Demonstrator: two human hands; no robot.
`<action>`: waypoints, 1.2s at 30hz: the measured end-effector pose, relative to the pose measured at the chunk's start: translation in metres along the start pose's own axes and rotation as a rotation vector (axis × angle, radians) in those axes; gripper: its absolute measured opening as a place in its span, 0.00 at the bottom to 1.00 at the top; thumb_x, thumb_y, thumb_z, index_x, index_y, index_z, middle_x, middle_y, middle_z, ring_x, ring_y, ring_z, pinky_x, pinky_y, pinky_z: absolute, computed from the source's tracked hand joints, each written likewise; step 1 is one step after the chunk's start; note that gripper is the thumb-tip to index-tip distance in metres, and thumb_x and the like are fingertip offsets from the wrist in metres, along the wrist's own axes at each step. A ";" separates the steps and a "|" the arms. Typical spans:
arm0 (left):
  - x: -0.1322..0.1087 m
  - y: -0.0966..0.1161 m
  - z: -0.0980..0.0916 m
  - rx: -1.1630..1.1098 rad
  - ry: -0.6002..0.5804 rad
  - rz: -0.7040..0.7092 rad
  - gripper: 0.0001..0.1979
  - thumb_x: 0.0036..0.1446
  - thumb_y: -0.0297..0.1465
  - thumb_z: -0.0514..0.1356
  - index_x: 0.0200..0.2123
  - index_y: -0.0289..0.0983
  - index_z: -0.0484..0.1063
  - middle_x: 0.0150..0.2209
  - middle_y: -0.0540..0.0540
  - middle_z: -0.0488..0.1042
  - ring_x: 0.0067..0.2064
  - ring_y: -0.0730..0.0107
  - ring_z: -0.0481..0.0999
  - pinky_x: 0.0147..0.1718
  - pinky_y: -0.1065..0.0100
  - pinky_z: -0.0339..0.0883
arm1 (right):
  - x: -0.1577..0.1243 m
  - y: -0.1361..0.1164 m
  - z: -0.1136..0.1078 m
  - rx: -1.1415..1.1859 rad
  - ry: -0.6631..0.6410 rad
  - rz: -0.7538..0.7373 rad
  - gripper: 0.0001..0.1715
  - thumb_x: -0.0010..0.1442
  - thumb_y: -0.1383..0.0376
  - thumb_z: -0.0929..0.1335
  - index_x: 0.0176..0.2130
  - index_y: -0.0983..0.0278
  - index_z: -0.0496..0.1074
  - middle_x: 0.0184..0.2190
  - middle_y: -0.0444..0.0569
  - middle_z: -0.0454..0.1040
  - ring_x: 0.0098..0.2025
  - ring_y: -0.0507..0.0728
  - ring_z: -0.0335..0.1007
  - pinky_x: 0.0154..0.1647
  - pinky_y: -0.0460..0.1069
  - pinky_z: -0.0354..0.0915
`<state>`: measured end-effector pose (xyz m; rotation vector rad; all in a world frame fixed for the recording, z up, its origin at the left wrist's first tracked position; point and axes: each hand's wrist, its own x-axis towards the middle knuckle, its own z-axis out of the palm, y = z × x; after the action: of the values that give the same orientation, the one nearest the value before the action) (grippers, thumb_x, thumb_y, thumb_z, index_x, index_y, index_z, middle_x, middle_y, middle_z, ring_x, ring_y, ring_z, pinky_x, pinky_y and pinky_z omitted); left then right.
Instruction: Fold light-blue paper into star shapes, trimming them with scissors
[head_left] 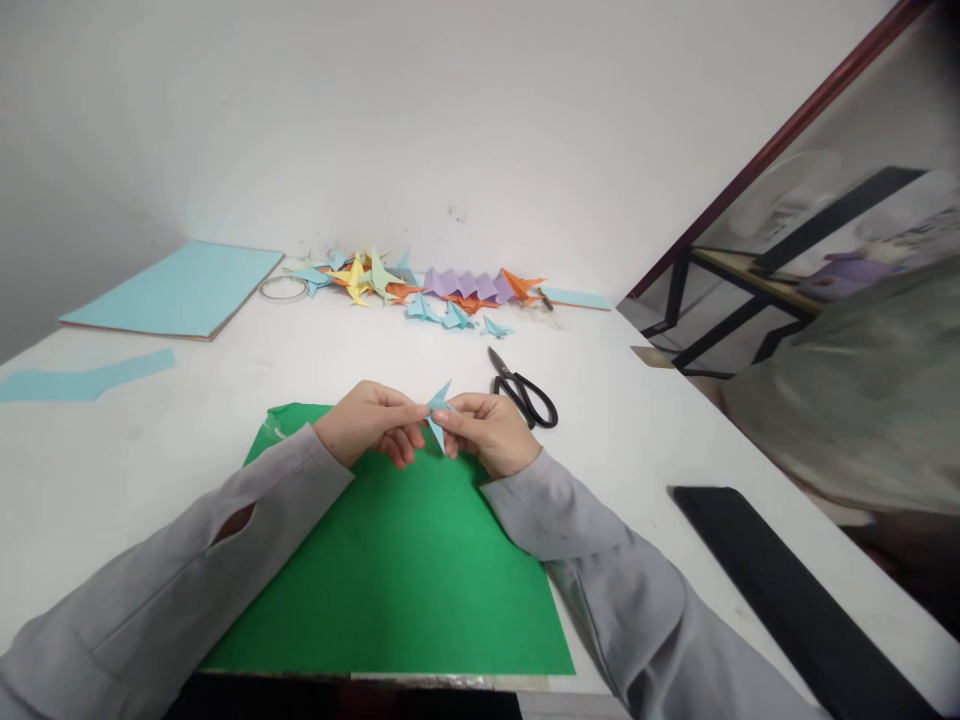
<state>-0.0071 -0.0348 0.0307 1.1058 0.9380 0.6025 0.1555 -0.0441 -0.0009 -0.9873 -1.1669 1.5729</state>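
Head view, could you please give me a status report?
Left hand, right hand: both pinching blue folded paper. Held over green sheet. Black-handled scissors just beyond right hand; nothing visibly blocking.

Your small light-blue pointed piece of folded paper (438, 431) looks matt; the green rectangular sheet (405, 560) near you, smooth and matt. Your grey sleeves (247, 540) are dull cloth. The black-handled scissors (508, 372) have dark metal blades.
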 end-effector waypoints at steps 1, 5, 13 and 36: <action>0.000 0.001 -0.002 0.007 -0.030 -0.044 0.14 0.38 0.36 0.66 0.15 0.30 0.70 0.13 0.47 0.70 0.14 0.74 0.69 0.12 0.75 0.62 | 0.000 0.000 0.000 -0.020 -0.020 0.025 0.15 0.37 0.59 0.75 0.20 0.68 0.72 0.10 0.42 0.69 0.11 0.47 0.62 0.12 0.41 0.60; 0.000 0.000 -0.013 -0.008 -0.138 -0.167 0.12 0.37 0.34 0.67 0.20 0.30 0.74 0.14 0.46 0.71 0.14 0.75 0.68 0.11 0.77 0.61 | -0.001 -0.001 0.000 -0.071 -0.078 0.108 0.18 0.38 0.57 0.75 0.19 0.69 0.71 0.10 0.43 0.69 0.12 0.47 0.64 0.13 0.41 0.62; 0.002 -0.004 -0.015 0.004 -0.170 -0.260 0.10 0.38 0.31 0.67 0.17 0.31 0.72 0.14 0.48 0.72 0.14 0.79 0.69 0.12 0.80 0.62 | 0.000 -0.002 0.000 -0.053 -0.070 0.177 0.20 0.37 0.55 0.74 0.18 0.70 0.70 0.12 0.44 0.71 0.12 0.47 0.65 0.12 0.40 0.63; 0.000 -0.005 -0.011 0.014 -0.185 -0.259 0.14 0.40 0.35 0.66 0.25 0.29 0.74 0.18 0.46 0.74 0.17 0.74 0.72 0.14 0.76 0.66 | -0.002 -0.006 -0.002 -0.053 -0.114 0.267 0.21 0.35 0.56 0.75 0.20 0.71 0.71 0.13 0.45 0.71 0.12 0.48 0.66 0.11 0.41 0.63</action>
<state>-0.0163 -0.0311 0.0248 1.0131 0.9070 0.2775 0.1586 -0.0445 0.0046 -1.1389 -1.1974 1.8368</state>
